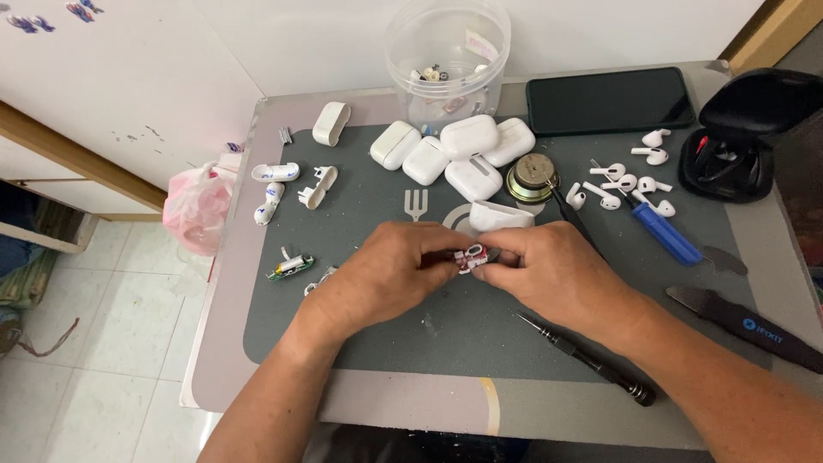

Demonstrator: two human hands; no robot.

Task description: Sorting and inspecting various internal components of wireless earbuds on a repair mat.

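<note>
A small red-and-white circuit part [471, 258] is seen above a dark grey rubber mat [480, 326], with glossy white plastic earbud cases [469, 135], a blue-handled screwdriver [661, 233] and a pink plastic bag [195, 208] around.

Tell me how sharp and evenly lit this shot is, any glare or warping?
Head view: soft even light, faint shadows under both hands; slight glare on the clear round plastic tub; small red-and-white part slightly soft; table edges bow near the corners.

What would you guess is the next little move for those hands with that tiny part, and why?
Probably to pull the small red and white part gently apart. Both the left hand and the right hand pinch it between fingertips above the grey mat, and the black screwdriver lies unused nearby.
</note>
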